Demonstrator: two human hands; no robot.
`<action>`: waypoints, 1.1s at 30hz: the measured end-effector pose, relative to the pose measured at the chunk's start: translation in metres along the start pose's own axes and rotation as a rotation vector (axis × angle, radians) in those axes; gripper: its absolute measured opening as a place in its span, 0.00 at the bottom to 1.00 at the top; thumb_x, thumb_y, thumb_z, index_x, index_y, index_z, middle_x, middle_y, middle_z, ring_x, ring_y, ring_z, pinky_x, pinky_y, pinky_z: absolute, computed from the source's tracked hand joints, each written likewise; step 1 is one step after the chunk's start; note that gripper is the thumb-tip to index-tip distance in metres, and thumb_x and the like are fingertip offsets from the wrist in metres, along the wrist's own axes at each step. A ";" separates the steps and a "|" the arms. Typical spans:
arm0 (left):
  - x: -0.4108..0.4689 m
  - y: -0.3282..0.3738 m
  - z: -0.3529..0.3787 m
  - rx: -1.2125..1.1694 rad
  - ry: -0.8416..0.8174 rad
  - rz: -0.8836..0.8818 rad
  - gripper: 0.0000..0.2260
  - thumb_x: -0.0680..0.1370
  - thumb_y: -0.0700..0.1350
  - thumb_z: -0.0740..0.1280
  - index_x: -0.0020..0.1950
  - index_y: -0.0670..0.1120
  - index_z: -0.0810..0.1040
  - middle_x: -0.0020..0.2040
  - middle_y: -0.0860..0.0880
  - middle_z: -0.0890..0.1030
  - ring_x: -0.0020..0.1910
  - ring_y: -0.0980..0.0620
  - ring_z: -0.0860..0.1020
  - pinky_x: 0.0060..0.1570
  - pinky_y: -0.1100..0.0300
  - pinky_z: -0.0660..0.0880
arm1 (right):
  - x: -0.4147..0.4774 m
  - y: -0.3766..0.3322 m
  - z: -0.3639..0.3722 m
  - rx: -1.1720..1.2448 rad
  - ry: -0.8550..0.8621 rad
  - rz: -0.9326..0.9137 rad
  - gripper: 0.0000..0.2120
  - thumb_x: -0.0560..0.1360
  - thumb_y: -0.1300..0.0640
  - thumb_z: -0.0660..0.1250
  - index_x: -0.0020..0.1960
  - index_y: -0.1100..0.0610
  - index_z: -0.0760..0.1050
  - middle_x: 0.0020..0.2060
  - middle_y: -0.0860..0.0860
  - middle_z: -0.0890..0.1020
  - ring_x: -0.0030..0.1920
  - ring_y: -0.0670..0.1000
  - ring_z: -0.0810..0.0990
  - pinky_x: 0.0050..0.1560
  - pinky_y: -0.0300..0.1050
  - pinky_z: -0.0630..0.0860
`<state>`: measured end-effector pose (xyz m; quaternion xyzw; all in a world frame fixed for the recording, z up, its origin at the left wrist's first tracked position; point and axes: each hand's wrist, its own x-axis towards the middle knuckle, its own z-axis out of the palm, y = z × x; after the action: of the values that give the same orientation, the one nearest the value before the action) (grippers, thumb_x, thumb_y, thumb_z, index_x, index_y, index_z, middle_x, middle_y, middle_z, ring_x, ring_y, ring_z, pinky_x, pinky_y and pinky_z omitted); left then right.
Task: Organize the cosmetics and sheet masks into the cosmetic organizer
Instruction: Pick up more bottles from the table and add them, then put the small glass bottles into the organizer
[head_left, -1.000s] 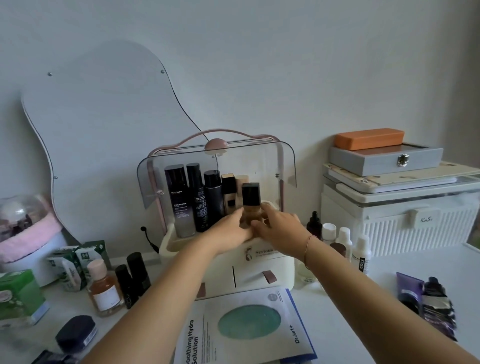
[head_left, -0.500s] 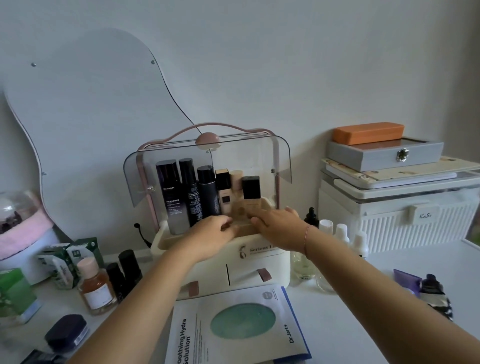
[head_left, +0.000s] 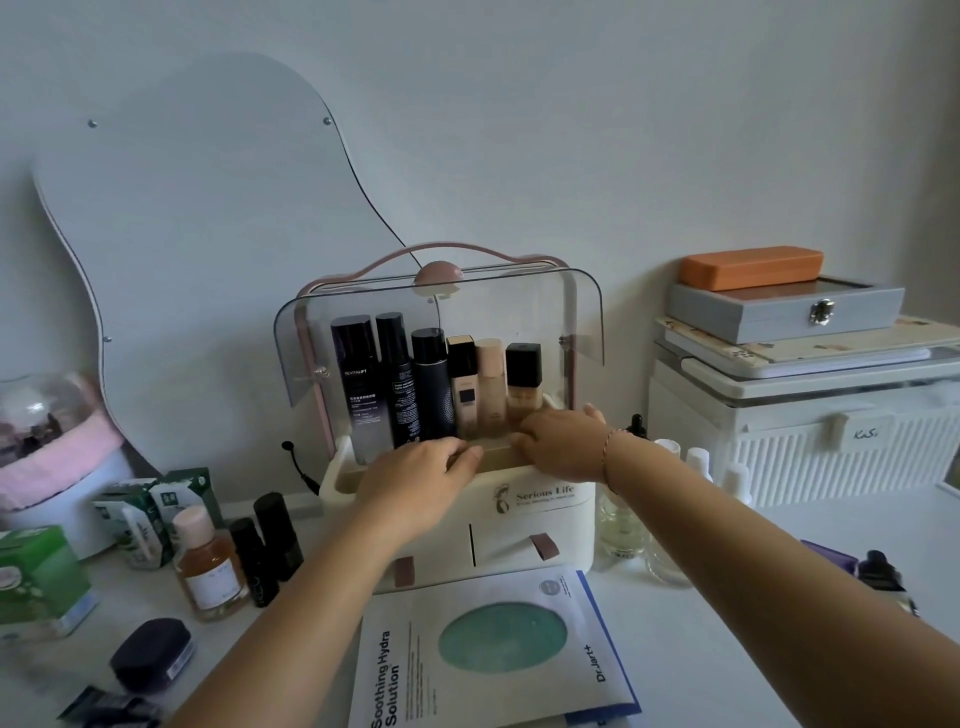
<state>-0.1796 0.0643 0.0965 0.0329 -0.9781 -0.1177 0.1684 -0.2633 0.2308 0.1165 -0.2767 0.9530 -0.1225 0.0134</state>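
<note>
The cream cosmetic organizer (head_left: 540, 514) stands mid-table with its clear lid (head_left: 582, 322) raised. Its upper compartment holds three dark bottles (head_left: 395, 384) and three foundation bottles; the black-capped foundation bottle (head_left: 523, 382) is rightmost and stands free. My left hand (head_left: 421, 475) lies palm down on the front rim, holding nothing. My right hand (head_left: 563, 441) rests on the rim just below that bottle, fingers loose. A blue-and-white sheet mask (head_left: 493, 649) lies flat in front of the organizer's two drawers.
Left of the organizer sit an amber bottle (head_left: 208, 566), two black bottles (head_left: 272, 538), green boxes (head_left: 36, 577) and a dark compact (head_left: 150, 654). On its right stand clear bottles (head_left: 621, 519) and a purple tube (head_left: 831, 556). A white storage box (head_left: 810, 436) is at back right, a mirror (head_left: 197, 249) behind.
Both hands carried the black-capped foundation bottle into the organizer, set it at the right end of the row, and let go. They have drawn back to the front rim.
</note>
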 end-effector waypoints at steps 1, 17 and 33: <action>-0.003 0.000 0.001 0.026 0.021 0.020 0.21 0.79 0.63 0.50 0.62 0.58 0.75 0.54 0.53 0.82 0.50 0.50 0.78 0.38 0.58 0.68 | 0.001 0.000 0.001 -0.006 0.003 0.009 0.20 0.80 0.46 0.48 0.57 0.54 0.75 0.57 0.52 0.78 0.62 0.54 0.73 0.71 0.66 0.46; -0.072 -0.038 0.018 0.202 0.369 0.142 0.25 0.78 0.59 0.56 0.69 0.47 0.69 0.63 0.48 0.75 0.63 0.46 0.71 0.68 0.48 0.61 | 0.001 0.004 0.010 0.049 0.101 -0.034 0.19 0.79 0.44 0.50 0.65 0.49 0.70 0.60 0.51 0.77 0.63 0.54 0.73 0.70 0.64 0.56; -0.140 -0.089 0.027 -0.275 0.490 0.024 0.21 0.77 0.54 0.61 0.69 0.47 0.69 0.68 0.52 0.70 0.67 0.56 0.66 0.66 0.56 0.67 | -0.118 -0.091 0.095 0.305 0.492 -0.340 0.09 0.74 0.57 0.67 0.54 0.53 0.78 0.55 0.46 0.78 0.55 0.47 0.77 0.55 0.35 0.70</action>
<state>-0.0545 -0.0018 0.0055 0.0255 -0.8834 -0.2361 0.4041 -0.1068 0.1976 0.0417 -0.3887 0.8386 -0.3272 -0.1966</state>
